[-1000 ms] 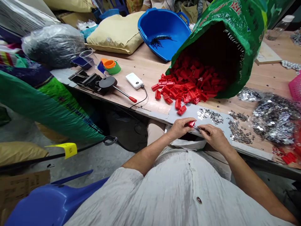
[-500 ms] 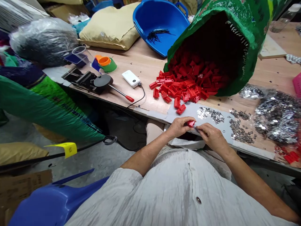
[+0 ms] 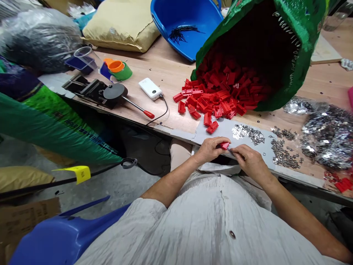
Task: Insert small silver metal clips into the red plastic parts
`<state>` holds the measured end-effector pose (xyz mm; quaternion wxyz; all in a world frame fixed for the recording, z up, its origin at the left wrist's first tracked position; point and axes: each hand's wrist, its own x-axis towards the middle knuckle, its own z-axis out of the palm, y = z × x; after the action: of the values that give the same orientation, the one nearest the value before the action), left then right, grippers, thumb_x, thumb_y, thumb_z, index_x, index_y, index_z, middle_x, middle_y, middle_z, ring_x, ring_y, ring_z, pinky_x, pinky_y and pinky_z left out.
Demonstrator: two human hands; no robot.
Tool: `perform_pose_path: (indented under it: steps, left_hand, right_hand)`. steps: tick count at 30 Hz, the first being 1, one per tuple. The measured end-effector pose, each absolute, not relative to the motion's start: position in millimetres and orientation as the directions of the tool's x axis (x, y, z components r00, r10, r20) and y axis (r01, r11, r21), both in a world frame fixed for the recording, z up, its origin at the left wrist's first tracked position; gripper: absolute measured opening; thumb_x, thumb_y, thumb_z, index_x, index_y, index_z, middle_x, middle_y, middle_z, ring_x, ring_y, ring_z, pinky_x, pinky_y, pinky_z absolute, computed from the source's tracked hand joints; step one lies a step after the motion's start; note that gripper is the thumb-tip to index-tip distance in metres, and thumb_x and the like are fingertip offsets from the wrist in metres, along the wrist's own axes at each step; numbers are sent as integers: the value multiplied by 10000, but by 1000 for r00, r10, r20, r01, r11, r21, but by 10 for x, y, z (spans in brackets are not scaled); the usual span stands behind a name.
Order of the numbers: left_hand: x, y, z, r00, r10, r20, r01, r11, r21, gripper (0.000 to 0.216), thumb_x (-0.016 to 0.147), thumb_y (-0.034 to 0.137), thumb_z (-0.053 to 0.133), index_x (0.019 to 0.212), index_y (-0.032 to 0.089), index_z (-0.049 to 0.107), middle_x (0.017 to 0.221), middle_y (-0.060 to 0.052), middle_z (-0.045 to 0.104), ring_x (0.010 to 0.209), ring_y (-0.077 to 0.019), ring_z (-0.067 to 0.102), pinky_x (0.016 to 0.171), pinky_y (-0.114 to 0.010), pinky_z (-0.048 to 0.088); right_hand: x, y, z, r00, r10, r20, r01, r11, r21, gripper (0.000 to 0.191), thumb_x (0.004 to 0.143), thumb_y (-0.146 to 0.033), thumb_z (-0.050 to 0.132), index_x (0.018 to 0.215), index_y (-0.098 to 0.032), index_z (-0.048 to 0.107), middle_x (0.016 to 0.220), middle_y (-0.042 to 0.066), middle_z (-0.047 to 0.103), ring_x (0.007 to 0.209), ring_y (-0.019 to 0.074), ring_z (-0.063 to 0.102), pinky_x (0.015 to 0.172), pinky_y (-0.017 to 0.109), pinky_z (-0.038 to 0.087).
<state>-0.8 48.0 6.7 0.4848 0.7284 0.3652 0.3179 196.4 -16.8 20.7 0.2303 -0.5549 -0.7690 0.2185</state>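
My left hand [image 3: 210, 150] is closed on a small red plastic part [image 3: 224, 145], held just in front of the table edge. Thumb and fingers of my right hand [image 3: 248, 158] pinch a thin dark tool [image 3: 231, 149] whose tip meets the red part; the tool's kind is mostly hidden by the fingers. Beyond the hands, loose red plastic parts [image 3: 212, 127] spill from the mouth of a green sack [image 3: 302, 73]. Small shiny metal pieces [image 3: 248, 134] lie on a grey sheet [image 3: 190, 135], with darker metal pieces [image 3: 285, 154] to their right.
A hand press [image 3: 113, 92] with a red-tipped lever and a white power bank [image 3: 150, 88] with a cable stand to the left. Behind are a blue basin [image 3: 190, 44] and a beige sack [image 3: 118, 25]. Plastic bags of metal pieces [image 3: 328, 136] lie at the right.
The camera view has shifted slightly, with the table's contents sliding a little in the picture. Both hands keep nearly the same position and grip on the red part and tool.
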Motion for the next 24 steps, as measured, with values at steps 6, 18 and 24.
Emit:
perform_pose_path:
  steps: [6,18,24]
  left_hand:
    - [5,477,65,542,831,126,224,-287,931,294,745,164,699,1038,186,692,1008,-36,720,935,-178,657,916,-289,466]
    - [-51,183,243,321,947,27,-159,26,987,354,743,334,760,1016,196,583,937,-9,639,864,-135,625,849,-276,468]
    - [58,-5,439,453,852,-262,-541,497,679,334,773,368,768,757,161,506,828,-14,685,860,-167,700,917,-330,484]
  right_hand:
    - [1843,-179,221,-206,973,103,795,228,-563,207,942,-196,476,1001,-200,674,989,81,688,904,222,664,829,364,521]
    - [1995,-341,363,-252,965,67,628,216,-748,269,998,-331,379,1220,-244,502,955,47,699,838,195,662,753,330,504]
    - [1893,-392,529,-330,943,37,615,245,-749,442,1003,-382,378,1430,-274,405,724,-24,669,654,167,637,686,289,487]
